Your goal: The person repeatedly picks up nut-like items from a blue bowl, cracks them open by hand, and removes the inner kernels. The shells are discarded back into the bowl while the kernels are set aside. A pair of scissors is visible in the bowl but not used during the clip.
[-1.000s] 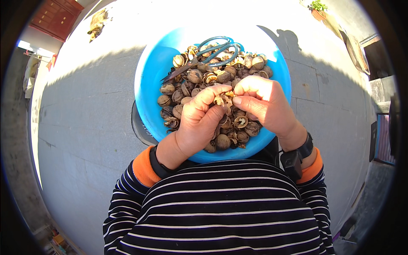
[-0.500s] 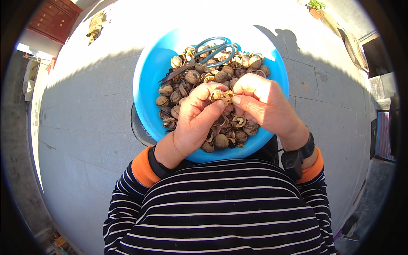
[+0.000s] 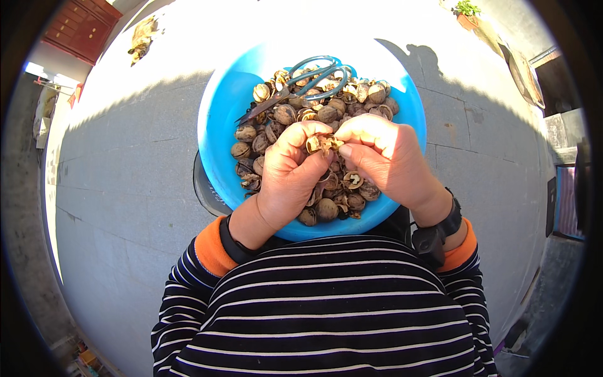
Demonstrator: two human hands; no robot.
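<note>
Over a blue basin in front of me, both hands meet at a cracked walnut with broken shell and pale kernel showing. My left hand pinches it between thumb and forefinger. From the other side, my right hand has its thumb and fingertips closed on the walnut's right edge. Beneath the hands, many brown walnuts fill the basin, some whole and some split. Scissors with blue-green loop handles lie on the far part of the pile, their dark blades pointing left.
Under the basin's left side a dark rounded object sticks out. Grey paving surrounds the basin, sunlit farther off. An animal lies at the far left near a red cabinet. A potted plant stands at the far right.
My right hand has shifted slightly, its fingertips moving a little left along the walnut. The walnut's broken pieces have turned a bit between my fingers. The basin and scissors stay put.
</note>
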